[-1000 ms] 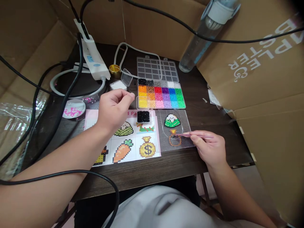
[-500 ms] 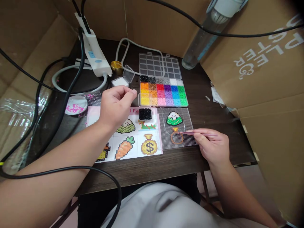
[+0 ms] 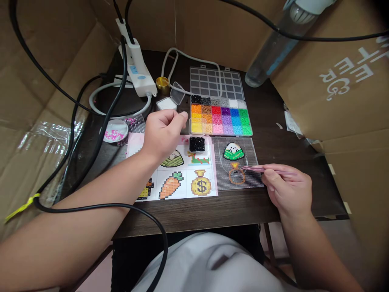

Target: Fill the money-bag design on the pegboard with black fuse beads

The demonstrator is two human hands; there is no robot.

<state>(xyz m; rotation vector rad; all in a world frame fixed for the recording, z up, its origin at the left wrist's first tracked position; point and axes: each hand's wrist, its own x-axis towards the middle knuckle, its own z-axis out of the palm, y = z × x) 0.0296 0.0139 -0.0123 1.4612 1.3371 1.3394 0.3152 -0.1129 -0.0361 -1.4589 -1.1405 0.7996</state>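
Beadwork on a dark counter, at a small shift of the tweezers. Compare with one second earlier: tips then at the neck of the bead bag, now slightly to its right. Note the pinch of the right hand, closed on the tweezers just beside the right edge of the board. No means of telling contact between tips and board, or of seeing a bead in the tips. Location of the bead bag: on the board, directly below the rice ball, with a yellow top and a brown outline, but without the yellow filling or dollar sign of the printed bag on the sheet to the left. Infer a move off the neck; judge the outline as near complete and the filling as not yet begun. Note also the left hand, above the sheet, closed with thumb against forefinger, with nothing visible in the grip and little shift relative to the sheet. Likewise unchanged: the black beads boxed at the top of the sheet, the white beads behind the left hand, and the bead case behind the board. Attribute the rightward drift of the whole scene, and the entry of a yellow tie at left, to a turn of the head.
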